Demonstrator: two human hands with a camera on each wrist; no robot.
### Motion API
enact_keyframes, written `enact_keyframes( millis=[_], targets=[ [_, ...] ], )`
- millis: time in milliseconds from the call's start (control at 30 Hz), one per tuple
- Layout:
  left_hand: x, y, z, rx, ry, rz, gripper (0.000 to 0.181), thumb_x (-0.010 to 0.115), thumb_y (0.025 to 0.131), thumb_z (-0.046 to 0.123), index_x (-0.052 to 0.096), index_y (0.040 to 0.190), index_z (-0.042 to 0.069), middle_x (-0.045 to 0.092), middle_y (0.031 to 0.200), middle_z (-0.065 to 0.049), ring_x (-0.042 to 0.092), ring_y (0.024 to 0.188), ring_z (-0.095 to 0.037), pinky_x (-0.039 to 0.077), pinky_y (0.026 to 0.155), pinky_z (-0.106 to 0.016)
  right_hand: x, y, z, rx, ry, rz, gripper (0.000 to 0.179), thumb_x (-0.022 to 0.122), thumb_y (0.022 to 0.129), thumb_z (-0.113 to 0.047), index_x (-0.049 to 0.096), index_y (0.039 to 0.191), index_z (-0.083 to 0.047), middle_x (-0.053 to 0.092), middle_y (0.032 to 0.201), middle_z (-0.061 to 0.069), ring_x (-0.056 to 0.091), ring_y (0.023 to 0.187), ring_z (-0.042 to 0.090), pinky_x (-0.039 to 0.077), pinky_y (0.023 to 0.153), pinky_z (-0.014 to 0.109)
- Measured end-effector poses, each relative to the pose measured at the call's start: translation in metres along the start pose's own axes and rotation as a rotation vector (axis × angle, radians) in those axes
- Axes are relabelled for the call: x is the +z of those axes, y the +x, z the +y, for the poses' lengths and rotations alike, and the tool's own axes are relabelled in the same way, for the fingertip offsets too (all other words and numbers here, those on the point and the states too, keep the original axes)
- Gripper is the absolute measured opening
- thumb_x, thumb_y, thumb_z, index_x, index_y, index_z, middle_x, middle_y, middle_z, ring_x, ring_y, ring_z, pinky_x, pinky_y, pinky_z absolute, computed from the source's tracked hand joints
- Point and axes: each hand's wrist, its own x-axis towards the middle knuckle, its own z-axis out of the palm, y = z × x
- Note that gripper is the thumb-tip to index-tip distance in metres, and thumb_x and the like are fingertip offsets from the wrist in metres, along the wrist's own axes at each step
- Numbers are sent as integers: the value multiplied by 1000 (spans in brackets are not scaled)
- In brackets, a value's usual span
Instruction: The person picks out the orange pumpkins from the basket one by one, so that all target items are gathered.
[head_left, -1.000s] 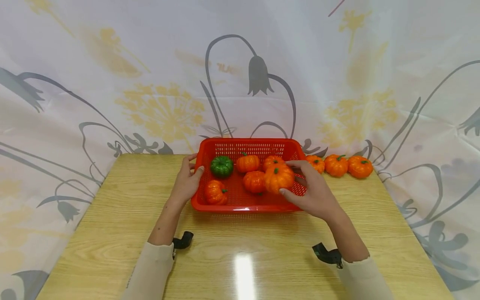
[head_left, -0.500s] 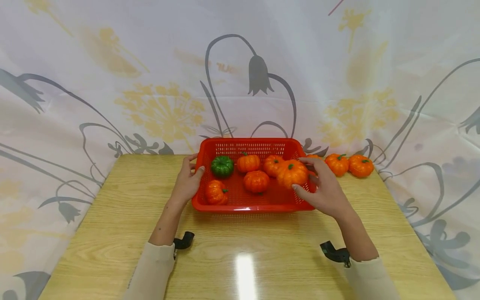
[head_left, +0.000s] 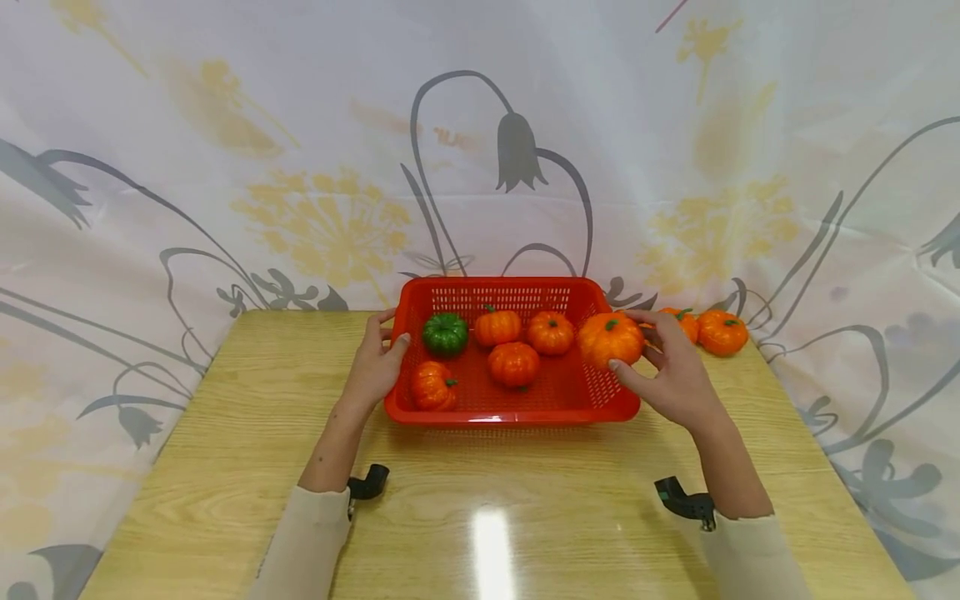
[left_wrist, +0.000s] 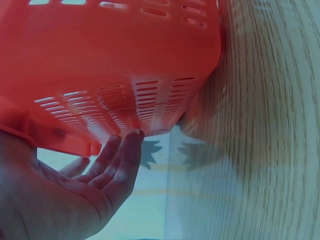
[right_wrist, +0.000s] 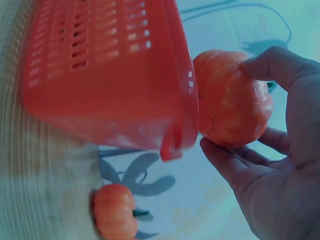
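My right hand (head_left: 678, 375) holds a small orange pumpkin (head_left: 609, 340) with a green stem, thumb on the near side and fingers round the far side. The pumpkin is over the right rim of a red plastic basket (head_left: 510, 417), and the right wrist view shows it above that rim. At the basket's left end, my left hand (head_left: 375, 358) grips the rim, thumb on top and fingers along the outer wall. Inside the basket lie a green pumpkin (head_left: 445, 334) and several orange ones, including one at the front left (head_left: 432, 386).
Right of the basket, at the back of the wooden table (head_left: 570, 508), sit more orange pumpkins (head_left: 722, 332), partly hidden by my right hand. A patterned curtain (head_left: 480, 208) hangs directly behind the table. Black wrist mounts (head_left: 684, 502) stick out from both sleeves.
My right hand has carried the orange pumpkin rightward from over the basket's inside to its right rim. The left hand and the basket have stayed in place.
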Motion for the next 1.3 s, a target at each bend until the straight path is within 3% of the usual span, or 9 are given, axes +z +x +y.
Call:
enact_keyframes(
  millis=[200,500,867,1067,1300],
  targets=[
    [-1,0,-2,5,7,2,56,50,112,20,30,163,14,52,143,-25,65,120,-43,60,95,-54,-6,-3,7,28,13,23,65,77,91,6,43,146,7,51,145,19,55,124,1,46,102,10],
    [-1,0,-2,-1,1,0,56,51,112,21,30,163,15,53,141,-24,66,119,-42,61,93,-55,-18,-6,17,109,67,31,70,74,94,6,32,150,11,40,152,22,51,127,0,47,99,8],
    [0,3,2,9,8,8,55,51,112,21,30,163,15,54,139,-23,65,118,-40,61,93,-51,-36,-6,29,109,14,43,84,75,92,8,32,163,-2,32,160,24,48,126,7,44,100,6],
    [0,1,0,2,11,4,56,51,112,21,30,163,16,54,140,-23,65,119,-40,60,94,-53,-42,-10,40,119,-44,22,85,76,90,10,32,163,4,31,153,26,44,125,8,42,98,3],
    [0,2,-2,4,5,1,55,51,112,21,31,163,16,54,140,-23,65,117,-39,61,92,-51,-45,-14,56,187,-114,-20,79,78,91,6,34,157,9,27,146,29,43,119,29,41,90,2]
  ],
)
